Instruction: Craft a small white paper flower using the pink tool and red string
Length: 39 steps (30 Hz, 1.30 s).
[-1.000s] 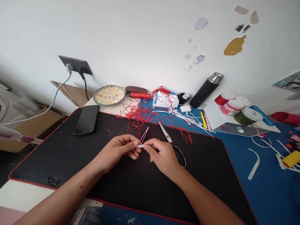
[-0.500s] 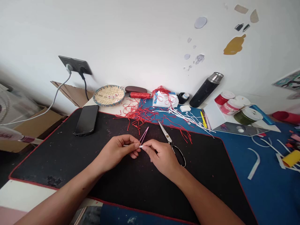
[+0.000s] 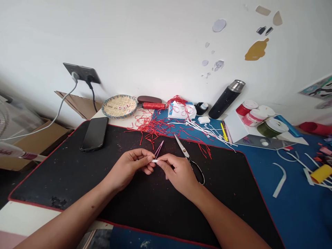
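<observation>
My left hand and my right hand meet over the black mat. Both pinch a small white paper strip between their fingertips. A pink tweezers lies on the mat just beyond my fingers, its tips pointing away. Steel scissors lie right of my right hand, blades pointing to the far left.
A black phone lies at the mat's far left. Red thread scraps, a woven basket, a red spool, a black flask and paint jars line the back. White strips lie on the blue surface at right.
My hands stay together on the white strip, with only slight finger shifts. The view has drifted a little.
</observation>
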### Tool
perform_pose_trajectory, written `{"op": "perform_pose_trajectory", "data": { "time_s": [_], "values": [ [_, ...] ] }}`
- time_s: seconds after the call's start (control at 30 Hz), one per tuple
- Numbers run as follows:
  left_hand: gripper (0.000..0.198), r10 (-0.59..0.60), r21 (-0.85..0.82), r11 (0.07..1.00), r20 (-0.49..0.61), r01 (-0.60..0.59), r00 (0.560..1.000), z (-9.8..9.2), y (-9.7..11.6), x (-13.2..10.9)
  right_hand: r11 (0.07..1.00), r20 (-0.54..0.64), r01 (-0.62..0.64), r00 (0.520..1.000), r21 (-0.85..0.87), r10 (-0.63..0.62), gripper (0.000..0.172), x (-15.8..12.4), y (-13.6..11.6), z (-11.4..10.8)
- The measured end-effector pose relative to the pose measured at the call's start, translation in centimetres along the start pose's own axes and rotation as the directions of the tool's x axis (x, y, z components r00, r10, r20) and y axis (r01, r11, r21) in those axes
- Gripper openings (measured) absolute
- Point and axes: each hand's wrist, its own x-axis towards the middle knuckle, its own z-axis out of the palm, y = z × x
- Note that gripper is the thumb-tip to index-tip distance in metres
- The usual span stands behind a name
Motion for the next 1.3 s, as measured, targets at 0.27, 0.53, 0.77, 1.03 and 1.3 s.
{"op": "perform_pose_trajectory", "data": {
  "time_s": [0.27,0.53,0.77,1.03,1.3],
  "values": [
    [0.031,0.1,0.15,0.982,0.075,-0.111,0.992,-0.3,0.5,-0.3,0.96,0.048,-0.172,0.985,0.219,0.165,0.025,0.2,0.3,0.1],
    [0.021,0.192,0.357,0.917,0.003,-0.181,0.981,0.3,0.7,-0.7,0.937,0.103,-0.217,0.975,0.274,0.196,0.029,0.3,0.6,0.2],
    [0.024,0.189,0.36,0.92,-0.061,-0.155,0.98,0.8,0.8,-0.9,0.932,0.12,-0.229,0.972,0.279,0.203,0.029,0.3,0.6,0.3],
    [0.032,0.107,0.258,0.962,-0.061,-0.088,0.992,0.4,0.7,-0.5,0.985,0.088,-0.128,0.989,0.116,0.118,0.025,0.0,0.5,0.3],
    [0.037,0.009,-0.096,0.995,0.02,-0.007,1.0,0.3,0.3,-0.2,0.914,0.138,-0.238,0.969,0.33,0.203,0.037,0.3,0.1,0.0]
  ]
}}
